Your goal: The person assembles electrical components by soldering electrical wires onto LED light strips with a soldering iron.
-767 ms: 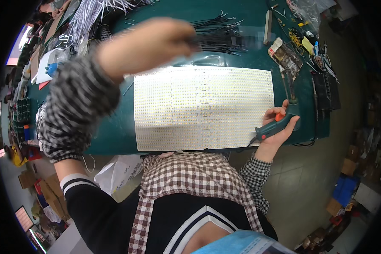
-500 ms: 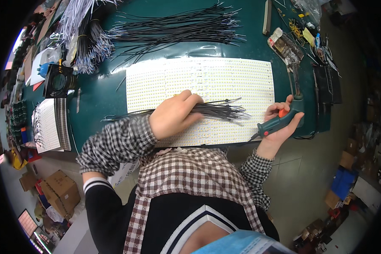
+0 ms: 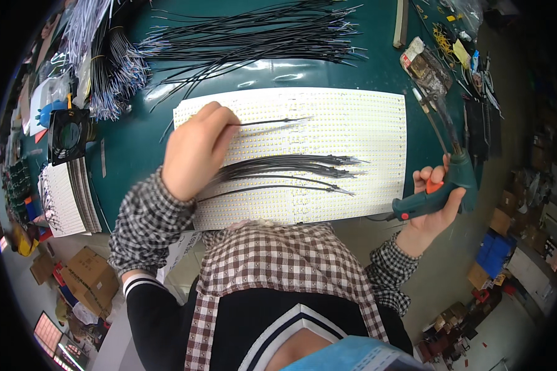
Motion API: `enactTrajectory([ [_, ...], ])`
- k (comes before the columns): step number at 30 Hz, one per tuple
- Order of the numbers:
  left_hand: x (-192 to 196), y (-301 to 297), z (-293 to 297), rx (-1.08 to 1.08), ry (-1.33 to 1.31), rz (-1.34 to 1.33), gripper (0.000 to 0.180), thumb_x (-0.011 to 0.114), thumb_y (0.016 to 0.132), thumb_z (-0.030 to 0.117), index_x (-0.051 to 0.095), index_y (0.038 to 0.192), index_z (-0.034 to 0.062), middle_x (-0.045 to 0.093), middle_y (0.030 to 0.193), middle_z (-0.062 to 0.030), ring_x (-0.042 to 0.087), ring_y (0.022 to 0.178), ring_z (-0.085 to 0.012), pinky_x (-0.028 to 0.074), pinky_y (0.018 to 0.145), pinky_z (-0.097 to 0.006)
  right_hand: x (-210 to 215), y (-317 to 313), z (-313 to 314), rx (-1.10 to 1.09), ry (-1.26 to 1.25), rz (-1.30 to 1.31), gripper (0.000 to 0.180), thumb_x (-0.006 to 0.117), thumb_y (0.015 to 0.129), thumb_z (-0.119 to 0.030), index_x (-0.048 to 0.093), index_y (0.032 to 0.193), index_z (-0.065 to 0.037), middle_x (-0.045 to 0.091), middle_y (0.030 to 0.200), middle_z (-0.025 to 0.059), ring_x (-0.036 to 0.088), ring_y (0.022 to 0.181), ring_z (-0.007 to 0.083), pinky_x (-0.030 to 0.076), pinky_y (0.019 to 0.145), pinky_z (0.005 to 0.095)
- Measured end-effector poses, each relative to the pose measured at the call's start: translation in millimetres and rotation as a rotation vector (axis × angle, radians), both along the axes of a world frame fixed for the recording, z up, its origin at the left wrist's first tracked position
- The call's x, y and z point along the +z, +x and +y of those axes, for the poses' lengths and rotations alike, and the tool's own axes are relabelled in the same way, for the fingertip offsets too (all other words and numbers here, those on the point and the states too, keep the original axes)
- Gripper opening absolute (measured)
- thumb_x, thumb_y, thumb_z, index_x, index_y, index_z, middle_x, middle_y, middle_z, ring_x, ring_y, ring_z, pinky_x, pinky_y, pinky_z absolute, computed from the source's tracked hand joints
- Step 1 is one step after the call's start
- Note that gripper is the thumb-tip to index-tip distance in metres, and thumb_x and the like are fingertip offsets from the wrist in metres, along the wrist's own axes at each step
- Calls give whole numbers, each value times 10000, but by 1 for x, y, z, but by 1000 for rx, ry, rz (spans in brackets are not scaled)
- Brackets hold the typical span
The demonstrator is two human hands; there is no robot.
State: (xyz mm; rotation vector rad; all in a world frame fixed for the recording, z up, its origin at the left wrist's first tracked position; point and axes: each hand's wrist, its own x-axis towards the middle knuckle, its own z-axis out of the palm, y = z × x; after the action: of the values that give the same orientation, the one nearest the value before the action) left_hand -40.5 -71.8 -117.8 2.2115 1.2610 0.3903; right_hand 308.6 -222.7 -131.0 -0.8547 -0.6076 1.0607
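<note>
Left hand (image 3: 195, 148): pinches thin black wire (image 3: 267, 122) over white rectangular LED panel (image 3: 362, 133). Right hand (image 3: 428, 224): wraps green plastic soldering gun (image 3: 424, 203). Apparent step: wire selection; next calls for alignment.

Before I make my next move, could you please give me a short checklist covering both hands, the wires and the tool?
1. Right hand has a grip on the green soldering gun: ok.
2. Left hand has hold of a black wire: ok, its free end shows past the fingers.
3. White panel rests on the green table: ok.
4. Loose wires on the panel lie in one tidy bunch: not ok, at least one lies apart on the near side.
5. Gun's barrel points away from the person: ok.
6. Gun is hot: cannot tell.
</note>
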Motion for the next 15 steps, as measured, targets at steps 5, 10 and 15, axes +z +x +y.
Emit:
enactTrajectory([
  [5,-8,17,17,-116,168,-51,216,690,762,84,586,945,37,556,947,-136,553,927,-339,468,806,-420,10,-11,6,-17,-113,-110,665,569,948,-446,421,1367,49,584,962,67,599,973,221,497,894,363],
  [10,-34,39,32,-339,-1,-158,178,699,783,84,591,918,39,557,892,-121,554,858,-323,457,749,-405,18,-31,8,-20,-214,-202,660,589,937,-443,433,1359,39,590,951,76,603,974,238,490,876,376],
  [15,-37,39,36,-358,-41,-142,156,695,782,85,586,886,44,558,861,-115,553,847,-314,449,744,-405,20,-34,3,-52,-269,-284,628,593,937,-417,441,1349,33,595,969,90,603,945,247,484,867,390],
])
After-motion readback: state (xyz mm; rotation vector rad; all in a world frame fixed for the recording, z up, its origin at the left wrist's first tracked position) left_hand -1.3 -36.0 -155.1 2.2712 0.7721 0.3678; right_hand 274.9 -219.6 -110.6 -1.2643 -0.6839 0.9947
